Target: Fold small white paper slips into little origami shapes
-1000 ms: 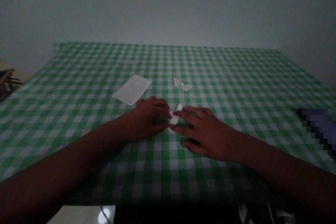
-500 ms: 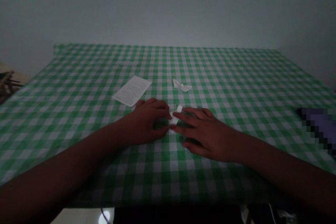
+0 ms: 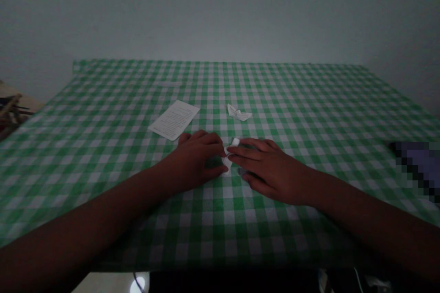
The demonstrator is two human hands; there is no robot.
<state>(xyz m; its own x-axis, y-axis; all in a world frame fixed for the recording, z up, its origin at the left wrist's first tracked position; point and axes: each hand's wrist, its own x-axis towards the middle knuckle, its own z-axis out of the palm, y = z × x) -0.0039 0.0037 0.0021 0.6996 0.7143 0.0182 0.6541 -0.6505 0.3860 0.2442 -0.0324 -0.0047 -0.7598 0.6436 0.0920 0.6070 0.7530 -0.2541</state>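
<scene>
A small folded white paper [image 3: 227,163] lies on the checkered cloth between my hands, partly hidden by fingers. My left hand [image 3: 195,160] comes in from the left, fingers curled, with its index fingertip and thumb on the paper's left side and near end. From the right, my right hand [image 3: 275,167] lies palm down with its fingers stretched out. Its fingertips press on the paper's upper part, and its thumb rests apart, to the right of the near end. Just beyond the hands sits a folded paper boat [image 3: 239,113] with print on it.
A printed sheet [image 3: 175,120] lies flat beyond my left hand. The table wears a green and white checkered cloth [image 3: 309,100] and stands against a grey wall [image 3: 220,13]. A dark, blurred-out object [image 3: 419,165] is at the right edge.
My right hand's fingers have drawn closer together and shifted slightly up the folded paper. My left thumb has slid a little to the right, onto its near end.
</scene>
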